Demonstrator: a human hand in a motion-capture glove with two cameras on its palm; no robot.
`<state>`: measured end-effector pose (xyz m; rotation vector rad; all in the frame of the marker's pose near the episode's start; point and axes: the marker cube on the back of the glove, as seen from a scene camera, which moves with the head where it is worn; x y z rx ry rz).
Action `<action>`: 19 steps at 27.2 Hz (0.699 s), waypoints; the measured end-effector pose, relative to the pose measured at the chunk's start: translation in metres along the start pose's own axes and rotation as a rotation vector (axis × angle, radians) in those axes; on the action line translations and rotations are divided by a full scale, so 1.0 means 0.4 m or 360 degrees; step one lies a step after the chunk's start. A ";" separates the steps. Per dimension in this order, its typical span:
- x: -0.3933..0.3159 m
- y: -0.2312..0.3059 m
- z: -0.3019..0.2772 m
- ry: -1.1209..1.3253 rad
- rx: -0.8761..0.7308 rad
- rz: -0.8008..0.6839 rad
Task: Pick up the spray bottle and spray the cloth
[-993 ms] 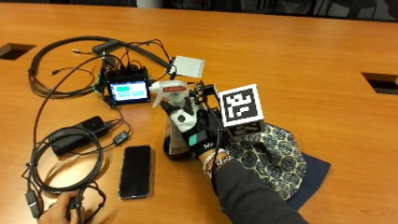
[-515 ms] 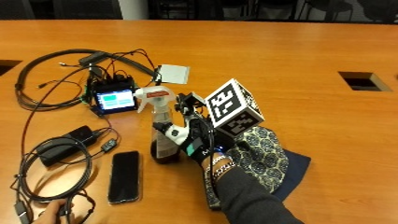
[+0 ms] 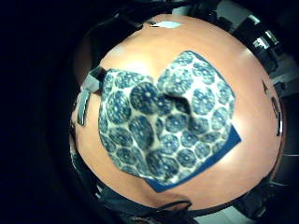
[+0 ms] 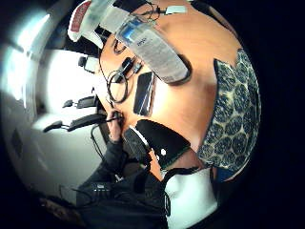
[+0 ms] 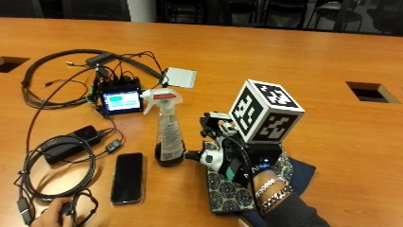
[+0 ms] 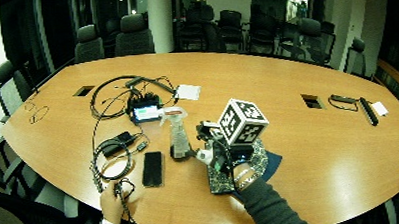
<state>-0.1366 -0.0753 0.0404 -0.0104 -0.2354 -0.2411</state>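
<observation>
The gloved right hand (image 5: 242, 158) hovers low above the table, forearm angled in from the near edge.

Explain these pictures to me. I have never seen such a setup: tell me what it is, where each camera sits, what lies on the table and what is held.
There is no machine here. A person works at a table with a gloved right hand that carries two small cameras on its palm. The two round pictures come from those: one looks onto the patterned cloth, the other shows the spray bottle close by. The other two pictures come from cameras beside the table, one of them wider. The bottle stands upright near a phone, cables and a small screen. The hand is over the cloth, next to the bottle. Whether it grips the bottle cannot be seen.
</observation>
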 end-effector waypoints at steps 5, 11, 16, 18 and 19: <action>0.037 0.077 -0.038 0.0167 -0.0088 0.0026; 0.055 0.164 -0.079 0.0263 -0.0097 0.0055; 0.071 0.215 -0.084 0.0277 -0.0121 0.0074; 0.080 0.231 -0.084 0.0271 -0.0138 0.0091; 0.082 0.235 -0.083 0.0269 -0.0143 0.0096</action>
